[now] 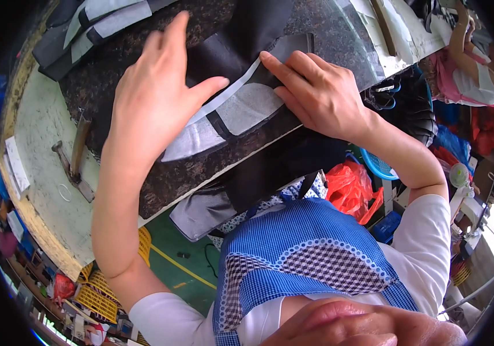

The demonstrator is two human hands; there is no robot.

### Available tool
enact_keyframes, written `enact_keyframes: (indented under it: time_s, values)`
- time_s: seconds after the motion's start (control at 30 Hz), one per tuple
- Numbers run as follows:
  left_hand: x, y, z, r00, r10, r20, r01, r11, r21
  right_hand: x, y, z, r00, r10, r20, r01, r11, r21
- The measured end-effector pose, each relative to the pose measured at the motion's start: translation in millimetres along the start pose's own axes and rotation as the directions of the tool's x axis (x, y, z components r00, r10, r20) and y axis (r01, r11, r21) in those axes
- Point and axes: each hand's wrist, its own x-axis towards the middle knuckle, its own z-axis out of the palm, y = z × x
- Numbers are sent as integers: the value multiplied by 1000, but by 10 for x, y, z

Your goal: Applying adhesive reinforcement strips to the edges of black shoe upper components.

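Observation:
A black sheet piece (215, 55) with a leather-like look lies on a dark speckled slab (172, 184). Along its curved edge runs a narrow white strip (232, 89), and grey-white backing panels (252, 106) with black bands show on the near side. My left hand (157, 89) is open over the left part, fingers spread and slightly blurred, the thumb beside the strip. With its index fingertip, my right hand (322, 86) presses at the strip's far right end. Its thumb rests apart on the panel, its other fingers bent; nothing shows gripped in it.
Left of the slab lies a hammer (78, 147) on the pale worktop (39, 144). Similar grey-backed pieces (114, 23) are stacked at the far left. Below the table are a red plastic bag (350, 187) and yellow baskets (100, 297). Another person (471, 69) is at the far right.

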Motion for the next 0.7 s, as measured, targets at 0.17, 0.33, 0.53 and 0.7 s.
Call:
enact_keyframes:
  time_s: [0.17, 0.33, 0.53, 0.7]
  values:
    - [-172, 248, -188, 904, -247, 349, 277, 960, -37, 100, 262, -155, 889, 361, 282, -455, 634, 625]
    - [-595, 566, 336, 878, 471, -90, -430, 856, 287, 653, 659, -606, 294, 468, 834, -843, -284, 456]
    - [-626, 837, 431, 899, 388, 204, -433, 717, 546, 599, 639, -392, 783, 321, 532, -554, 748, 365]
    - [-602, 868, 420, 929, 319, 190, -370, 753, 544, 398, 360, -166, 988, -47, 148, 73, 981, -179]
